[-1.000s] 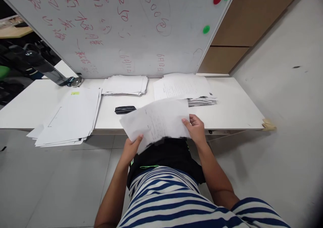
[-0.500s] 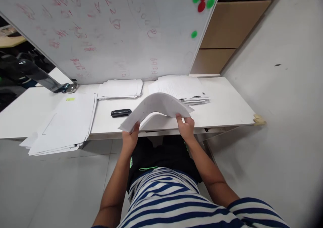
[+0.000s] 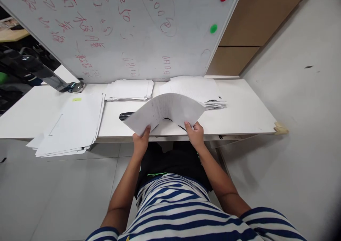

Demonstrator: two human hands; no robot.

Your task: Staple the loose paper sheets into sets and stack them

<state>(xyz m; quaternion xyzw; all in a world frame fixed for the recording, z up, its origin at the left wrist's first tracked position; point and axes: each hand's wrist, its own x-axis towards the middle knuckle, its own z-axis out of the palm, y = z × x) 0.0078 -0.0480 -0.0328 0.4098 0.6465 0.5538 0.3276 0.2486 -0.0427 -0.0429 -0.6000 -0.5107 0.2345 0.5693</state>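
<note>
Both hands grip a bowed sheaf of paper [image 3: 167, 104] above the desk's front edge; its middle arches up and away from me. My left hand [image 3: 141, 138] pinches the lower left corner, thumb on top. On the lower right side, my right hand [image 3: 195, 134] is closed the same way. How many sheets are in the sheaf I cannot tell. Just behind its left end lies a black stapler [image 3: 126, 116], partly covered by the paper. A paper pile [image 3: 193, 86] with uneven edges sits behind the sheaf.
On the white desk [image 3: 247, 109], another paper stack [image 3: 130, 89] lies by the whiteboard [image 3: 106, 56]. To the left, a large stack [image 3: 71, 127] with a yellow tag overhangs the front edge. A dark bottle [image 3: 50, 78] leans at the far left. Brown boxes [image 3: 245, 24] stand behind on the right.
The sheaf has tilted and fanned out, so printed lines now show on its curved face. My hands still hold its two ends. The camera view has shifted slightly.
</note>
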